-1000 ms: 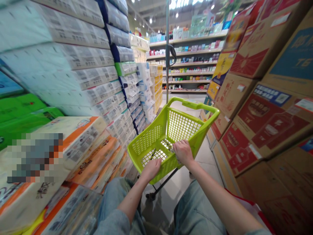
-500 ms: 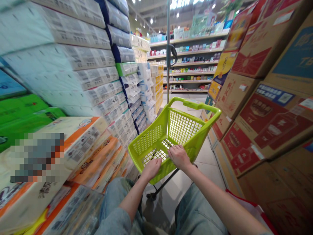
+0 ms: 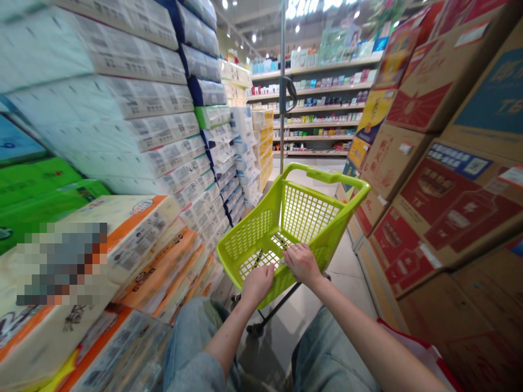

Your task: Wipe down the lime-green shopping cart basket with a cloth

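Observation:
A lime-green shopping cart [image 3: 310, 218] with a perforated basket stands before me in the aisle, its handle bar at the far side. The basket holds no goods. My left hand [image 3: 258, 284] is closed over the basket's near rim. Just right of it, my right hand [image 3: 301, 262] has its fingers curled over the same rim. Both thumbs are largely hidden.
Stacked tissue packs [image 3: 163, 103] rise on the left, with orange-and-cream packs [image 3: 134, 234] lower and nearer. Printed cartons [image 3: 433, 201] line the right side. A metal pole [image 3: 282, 130] stands beyond the cart, before product shelves [image 3: 318, 103]. A red-and-white item lies at lower right.
The cart's near end and my left hand have shifted slightly to the right in view. Both hands keep their hold on the rim.

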The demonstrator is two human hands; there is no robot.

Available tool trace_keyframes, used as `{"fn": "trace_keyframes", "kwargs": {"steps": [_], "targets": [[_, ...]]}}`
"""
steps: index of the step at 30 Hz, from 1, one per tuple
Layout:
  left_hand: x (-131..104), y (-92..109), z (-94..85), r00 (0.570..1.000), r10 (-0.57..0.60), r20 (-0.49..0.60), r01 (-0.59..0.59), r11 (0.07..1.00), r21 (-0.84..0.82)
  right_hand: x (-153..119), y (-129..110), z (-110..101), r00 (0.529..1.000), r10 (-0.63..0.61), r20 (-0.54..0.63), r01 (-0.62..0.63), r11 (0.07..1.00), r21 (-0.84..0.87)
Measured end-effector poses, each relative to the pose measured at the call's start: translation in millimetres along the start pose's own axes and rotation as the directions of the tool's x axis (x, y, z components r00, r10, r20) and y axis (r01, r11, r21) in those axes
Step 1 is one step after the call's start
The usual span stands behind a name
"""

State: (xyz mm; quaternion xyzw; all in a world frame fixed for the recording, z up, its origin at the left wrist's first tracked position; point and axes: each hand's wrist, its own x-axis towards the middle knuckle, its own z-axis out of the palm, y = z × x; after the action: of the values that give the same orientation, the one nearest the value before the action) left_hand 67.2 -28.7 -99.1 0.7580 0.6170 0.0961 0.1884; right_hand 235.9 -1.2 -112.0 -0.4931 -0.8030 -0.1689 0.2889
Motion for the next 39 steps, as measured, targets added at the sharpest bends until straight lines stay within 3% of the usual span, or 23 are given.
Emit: {"fn": "trace_keyframes", "kwargs": {"steps": [9,29,34,37,39], "targets": [[-11.9,8.1,1.1,0.991,0.003,-0.134,0.023,0.981,0.192,-3.7,0.3,4.5,0.998,0.022,-0.059,-0.02,0.999,0.031],[-16.0,4.1,-1.7,0.997,-0.035,-0.066,0.047,0.983,0.18,-8.4,-16.6,-1.3,0.992,0.106,-0.065,-0.105,0.994,0.018],[-13.7,0.9,-2.9,0.997,-0.055,-0.054,0.063,0.986,0.152,-6.1,-14.6,-3.8,0.998,0.068,-0.015,-0.068,0.998,-0.009],[-13.0,-1.4,-3.7,0.998,-0.048,-0.044,0.053,0.99,0.13,0.8,-10.4,-8.6,0.995,0.024,0.097,-0.022,0.999,-0.029],[-12.1,-2.0,-4.2,0.998,-0.046,-0.037,0.05,0.992,0.118,8.5,-8.2,-13.0,0.975,0.07,0.21,-0.061,0.997,-0.052]]}}
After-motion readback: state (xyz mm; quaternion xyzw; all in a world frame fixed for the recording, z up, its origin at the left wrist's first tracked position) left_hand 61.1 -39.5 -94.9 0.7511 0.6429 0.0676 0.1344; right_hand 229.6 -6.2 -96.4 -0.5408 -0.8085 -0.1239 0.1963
